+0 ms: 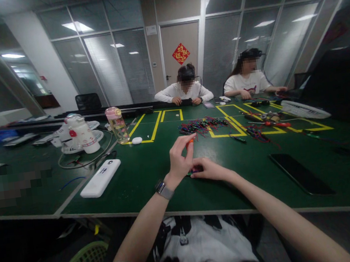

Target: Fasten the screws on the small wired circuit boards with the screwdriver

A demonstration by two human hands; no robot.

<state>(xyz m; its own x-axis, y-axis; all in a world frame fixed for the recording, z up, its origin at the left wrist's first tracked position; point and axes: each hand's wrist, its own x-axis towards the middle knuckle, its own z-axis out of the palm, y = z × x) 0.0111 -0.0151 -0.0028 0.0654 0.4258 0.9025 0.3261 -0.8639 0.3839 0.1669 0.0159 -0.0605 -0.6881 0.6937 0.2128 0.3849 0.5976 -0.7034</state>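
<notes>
Left hand (180, 159) pinches an orange piece (191, 141) between thumb and fingertips, raised just beside the right hand (211, 170). That lower hand bends its fingers around a small green piece (189, 174) at the tabletop (245, 156); mostly hidden, so I cannot tell how firmly it is held. Left of the hands lies a white power bank (101, 178); to their right, a black smartphone (300, 175). Beyond them spreads a heap of wired circuit boards (201, 125), then a co-worker (173, 89) in white.

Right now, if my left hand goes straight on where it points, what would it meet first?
Likely the pile of wires beyond the left hand; depth is unclear, so it might pass above.
</notes>
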